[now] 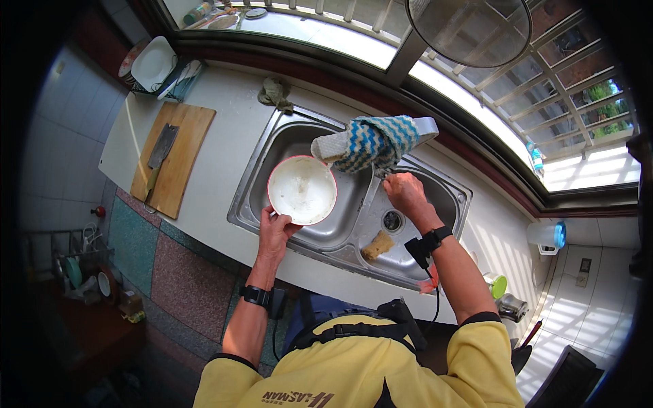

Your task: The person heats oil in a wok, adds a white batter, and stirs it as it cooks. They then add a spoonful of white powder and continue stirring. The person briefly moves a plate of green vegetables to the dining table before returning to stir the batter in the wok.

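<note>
A white bowl with a red rim [302,190] is in my left hand [275,232], fingers on its near edge, over the left basin [285,137] of a steel double sink. Its inside shows a few marks. My right hand [410,194] is closed at the faucet's metal part, above the right basin; the fingertips are hidden, so what they grip is unclear. A blue-and-white zigzag cloth [380,140] drapes over the faucet, whose grey-white end [329,148] points over the bowl. Below my right hand, a tan sponge [378,246] lies near the drain strainer [393,221].
On the left counter, a cleaver [164,148] lies on a wooden cutting board [191,148]. Behind it stands a dish rack with a white plate [153,64]. A dark rag [275,94] sits at the sink's back-left corner. A mesh strainer [469,30] hangs by the window.
</note>
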`<state>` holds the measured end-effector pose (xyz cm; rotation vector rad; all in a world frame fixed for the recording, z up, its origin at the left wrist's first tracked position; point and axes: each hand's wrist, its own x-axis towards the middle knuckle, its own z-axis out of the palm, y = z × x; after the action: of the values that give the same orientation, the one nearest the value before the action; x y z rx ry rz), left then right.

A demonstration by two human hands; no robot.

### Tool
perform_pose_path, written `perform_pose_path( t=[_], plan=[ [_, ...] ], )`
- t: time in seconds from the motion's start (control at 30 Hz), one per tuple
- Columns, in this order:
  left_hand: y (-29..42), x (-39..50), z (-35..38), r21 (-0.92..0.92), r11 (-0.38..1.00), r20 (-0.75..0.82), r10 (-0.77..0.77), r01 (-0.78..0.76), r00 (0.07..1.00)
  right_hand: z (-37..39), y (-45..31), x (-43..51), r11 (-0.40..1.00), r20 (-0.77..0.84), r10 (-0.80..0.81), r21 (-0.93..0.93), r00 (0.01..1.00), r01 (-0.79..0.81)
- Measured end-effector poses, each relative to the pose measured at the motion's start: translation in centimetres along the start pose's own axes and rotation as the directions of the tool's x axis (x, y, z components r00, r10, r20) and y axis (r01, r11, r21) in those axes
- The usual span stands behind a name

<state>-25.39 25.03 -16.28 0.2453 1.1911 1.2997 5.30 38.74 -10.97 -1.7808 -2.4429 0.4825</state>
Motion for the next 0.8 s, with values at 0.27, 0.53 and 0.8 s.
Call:
perform_pose_path(
  t=[0.27, 0.53, 0.8],
  plan=[
    [-1.1, -0.6, -0.7, 0.059, 0.994, 0.088, -0.093, 0.088, 0.992, -0.1, 0.3, 0.1, 1.0, 0.037, 0.003, 0.019, 0.999, -0.003],
    [-0.2, 1.1, 2.2, 0.135, 0.973, 0.181, -0.209, 0.186, 0.961, 0.0, 0.3, 0.2, 1.0, 0.052, 0.006, 0.008, 0.999, -0.007],
    [0.5, 3.4, 3.2, 0.238, 0.94, 0.267, -0.305, 0.245, 0.914, -0.1, 0.9, 0.2, 0.998, 0.036, -0.051, 0.047, 0.998, 0.049]
  ],
)
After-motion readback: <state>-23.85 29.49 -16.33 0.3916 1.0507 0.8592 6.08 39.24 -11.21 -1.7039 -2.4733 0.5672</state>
